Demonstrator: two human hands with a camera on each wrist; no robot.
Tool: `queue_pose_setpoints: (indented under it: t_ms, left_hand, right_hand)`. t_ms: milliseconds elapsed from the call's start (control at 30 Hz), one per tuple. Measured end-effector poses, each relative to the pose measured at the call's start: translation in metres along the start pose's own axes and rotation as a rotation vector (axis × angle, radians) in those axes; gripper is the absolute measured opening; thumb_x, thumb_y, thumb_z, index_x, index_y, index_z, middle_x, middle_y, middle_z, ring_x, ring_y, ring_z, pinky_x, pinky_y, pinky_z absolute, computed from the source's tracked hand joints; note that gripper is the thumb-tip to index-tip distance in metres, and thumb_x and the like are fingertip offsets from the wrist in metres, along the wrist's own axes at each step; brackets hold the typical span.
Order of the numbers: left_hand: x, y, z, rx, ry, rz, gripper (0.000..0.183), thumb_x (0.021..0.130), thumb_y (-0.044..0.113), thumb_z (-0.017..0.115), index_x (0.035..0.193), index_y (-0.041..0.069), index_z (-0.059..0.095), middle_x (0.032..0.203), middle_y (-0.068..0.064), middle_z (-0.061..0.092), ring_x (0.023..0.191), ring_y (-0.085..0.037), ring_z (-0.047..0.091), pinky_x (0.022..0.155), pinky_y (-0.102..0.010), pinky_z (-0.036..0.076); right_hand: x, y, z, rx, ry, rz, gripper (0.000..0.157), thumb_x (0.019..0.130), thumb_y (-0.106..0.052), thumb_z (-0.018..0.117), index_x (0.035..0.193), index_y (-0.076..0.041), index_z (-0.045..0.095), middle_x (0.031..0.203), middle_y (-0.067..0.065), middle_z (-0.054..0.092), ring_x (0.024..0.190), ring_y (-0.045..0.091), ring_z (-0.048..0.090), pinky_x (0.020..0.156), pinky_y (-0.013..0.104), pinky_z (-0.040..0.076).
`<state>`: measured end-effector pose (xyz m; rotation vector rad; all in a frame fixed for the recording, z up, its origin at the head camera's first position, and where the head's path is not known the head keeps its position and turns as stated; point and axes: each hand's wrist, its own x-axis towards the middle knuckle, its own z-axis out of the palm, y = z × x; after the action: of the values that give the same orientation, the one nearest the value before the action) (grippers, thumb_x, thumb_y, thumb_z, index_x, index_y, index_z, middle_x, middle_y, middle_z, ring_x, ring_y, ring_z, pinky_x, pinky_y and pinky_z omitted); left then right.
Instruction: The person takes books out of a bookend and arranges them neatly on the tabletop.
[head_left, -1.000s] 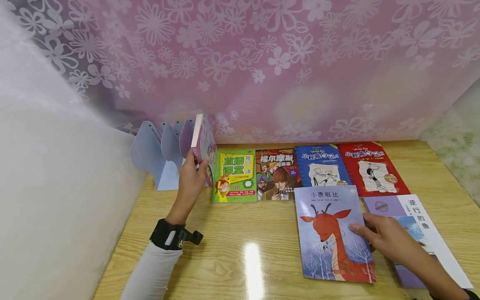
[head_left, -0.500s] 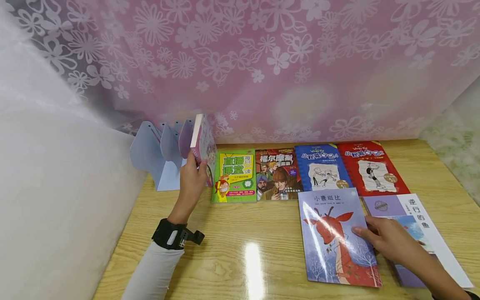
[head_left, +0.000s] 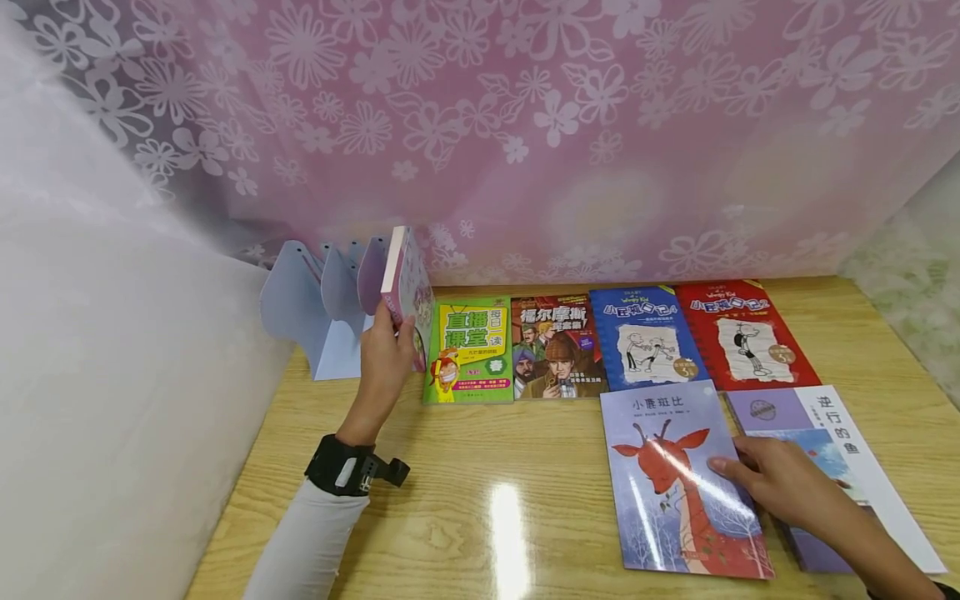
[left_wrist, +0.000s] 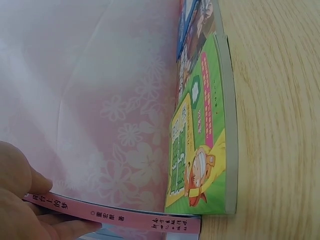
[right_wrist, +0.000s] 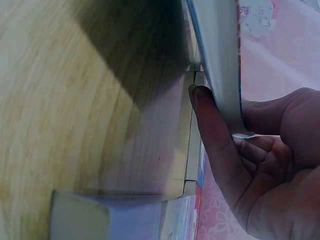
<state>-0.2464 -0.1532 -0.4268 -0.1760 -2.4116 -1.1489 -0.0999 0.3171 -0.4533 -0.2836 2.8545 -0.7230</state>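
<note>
My left hand [head_left: 382, 358] grips a thick book with a pink spine [left_wrist: 110, 215], thumb on one cover and fingers on the other. That book stands upright at the right end of a pale blue bookrack [head_left: 337, 346] with curved dividers. In my right hand [head_left: 780, 475] is a picture book with a red deer [head_left: 678, 508], pinched at its right edge with the thumb on the front cover. The right wrist view shows its page edge [right_wrist: 220, 70] raised off the table, with a shadow below.
Along the back wall lie a green book [head_left: 468, 350], a detective book [head_left: 558, 346], a blue book [head_left: 645, 337] and a red book [head_left: 746, 337]. A purple and white book [head_left: 870, 467] lies under my right forearm. Pink flowered cloth [head_left: 525, 142] covers the back wall.
The deer book has shifted slightly right and toward me in my right hand. My left hand and the pink-spined book have stayed nearly still.
</note>
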Motion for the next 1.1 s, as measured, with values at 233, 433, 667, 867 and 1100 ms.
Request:
queue_pose_setpoints:
  t_ms: [233, 433, 667, 867, 1100]
  left_hand:
    - [-0.001, 0.0005, 0.0002, -0.001, -0.001, 0.001, 0.047, 0.094, 0.007, 0.058, 0.137, 0.008, 0.039, 0.13, -0.02, 0.055, 0.111, -0.032, 0.056, 0.081, -0.047, 0.052]
    - [-0.0008, 0.0018, -0.0002, 0.003, 0.007, -0.003, 0.045, 0.094, 0.007, 0.057, 0.135, 0.006, 0.04, 0.128, -0.021, 0.056, 0.109, -0.032, 0.057, 0.08, -0.047, 0.053]
    - [-0.0032, 0.0024, -0.0009, -0.009, 0.013, 0.003, 0.046, 0.094, 0.009, 0.058, 0.136, 0.006, 0.04, 0.128, -0.02, 0.057, 0.109, -0.031, 0.058, 0.079, -0.046, 0.054]
    - [-0.0056, 0.0029, -0.0008, -0.001, 0.028, 0.012, 0.044, 0.093, 0.008, 0.059, 0.133, 0.005, 0.041, 0.124, -0.021, 0.059, 0.106, -0.031, 0.059, 0.076, -0.046, 0.054]
    - [-0.0072, 0.003, -0.0012, 0.012, 0.06, 0.042, 0.041, 0.092, 0.007, 0.06, 0.13, 0.003, 0.044, 0.118, -0.022, 0.062, 0.1, -0.031, 0.062, 0.073, -0.045, 0.055]
  right_hand:
    - [0.0001, 0.0052, -0.0014, -0.001, -0.029, 0.009, 0.035, 0.09, -0.033, 0.064, 0.104, -0.001, 0.065, 0.074, -0.005, 0.063, 0.064, 0.012, 0.049, 0.057, 0.032, 0.04]
    - [0.0005, 0.0083, 0.0, -0.017, -0.031, 0.031, 0.036, 0.09, -0.032, 0.064, 0.104, 0.001, 0.065, 0.072, -0.004, 0.061, 0.065, 0.014, 0.048, 0.057, 0.033, 0.039]
    - [0.0016, 0.0082, 0.0004, -0.073, -0.015, 0.084, 0.036, 0.089, -0.035, 0.065, 0.098, 0.001, 0.066, 0.068, -0.002, 0.057, 0.062, 0.017, 0.046, 0.055, 0.034, 0.037]
    - [0.0004, 0.008, 0.0032, -0.128, 0.016, 0.108, 0.028, 0.087, -0.035, 0.067, 0.081, -0.007, 0.064, 0.055, -0.003, 0.044, 0.055, 0.016, 0.041, 0.051, 0.032, 0.031]
    - [0.0007, 0.0071, 0.0061, -0.179, 0.048, 0.118, 0.032, 0.085, -0.035, 0.068, 0.064, -0.013, 0.058, 0.051, -0.003, 0.042, 0.051, 0.016, 0.04, 0.049, 0.032, 0.03]
